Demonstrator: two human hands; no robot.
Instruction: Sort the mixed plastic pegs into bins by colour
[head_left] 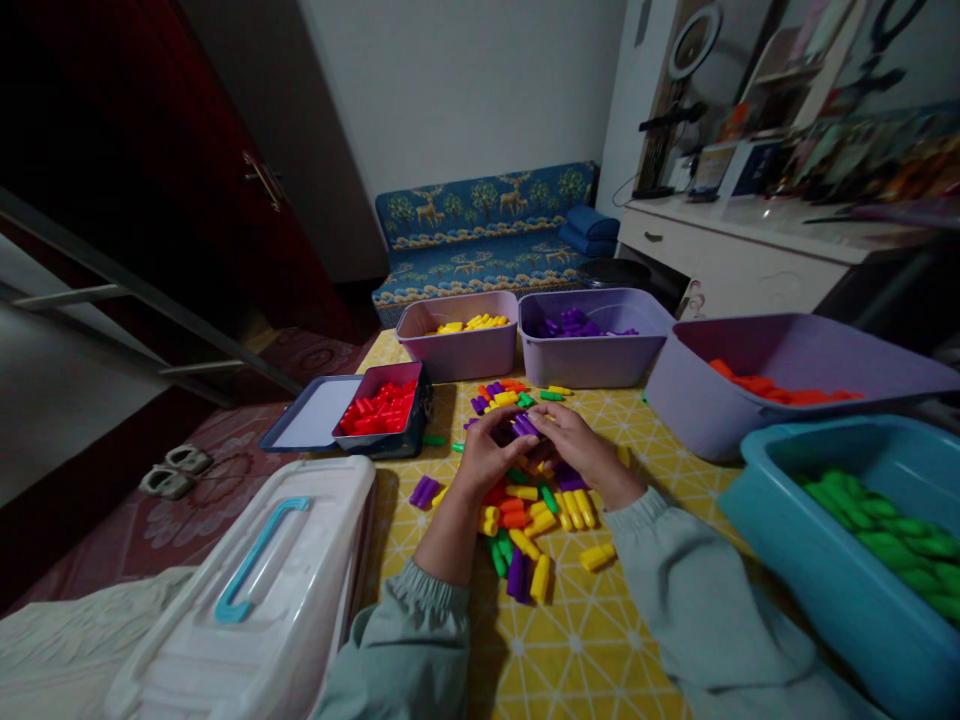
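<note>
My left hand (489, 452) and my right hand (576, 443) meet over the middle of the table. Between their fingertips they hold purple tube-shaped plastic pieces (524, 425), side by side. Both hands have their fingers curled in a pinch. Beneath and around them lies a loose pile of similar pieces: yellow ones (576, 509), orange ones (513, 514), green ones (498, 556) and purple ones (518, 574). My hands hide part of this pile. A purple pair (424, 491) lies apart to the left.
Beyond the pile stand a bin with yellow pieces (459, 352) and a bin with purple pieces (592, 358). On the right are a lilac bin with orange pieces (694, 400) and a teal bin with green pieces (810, 570). Leftward sit a case of red pieces (382, 447) and a lidded white box (300, 590).
</note>
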